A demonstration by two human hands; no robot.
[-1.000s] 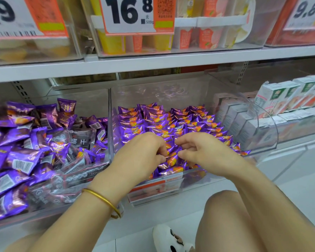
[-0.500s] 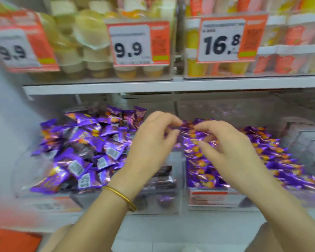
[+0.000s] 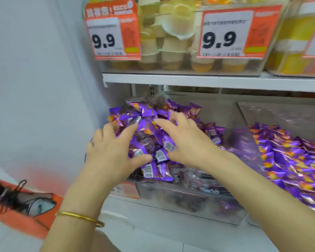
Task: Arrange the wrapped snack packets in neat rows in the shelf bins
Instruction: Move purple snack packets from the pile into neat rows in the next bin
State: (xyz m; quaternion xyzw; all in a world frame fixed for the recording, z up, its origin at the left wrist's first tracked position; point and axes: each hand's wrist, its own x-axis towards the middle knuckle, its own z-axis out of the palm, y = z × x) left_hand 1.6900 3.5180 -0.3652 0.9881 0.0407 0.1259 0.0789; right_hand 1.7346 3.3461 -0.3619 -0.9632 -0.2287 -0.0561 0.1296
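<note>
Both released: left grip (image 3: 109, 153) and right grip (image 3: 187, 142) spread on loose purple foil snack packets (image 3: 151, 132), heaped in clear plastic shelf bin (image 3: 189, 199). Risk: raking forward likely spills packets over the front wall.

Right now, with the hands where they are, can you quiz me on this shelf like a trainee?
1. True or false: the left hand and the right hand are both spread over the jumbled packets in the left bin.
2. Which bin holds packets in neat rows? A) left bin B) right bin C) neither
3. What number is printed on the price tag nearest the wall?

Key: 1 true. 2 B. 3 9.9.
</note>
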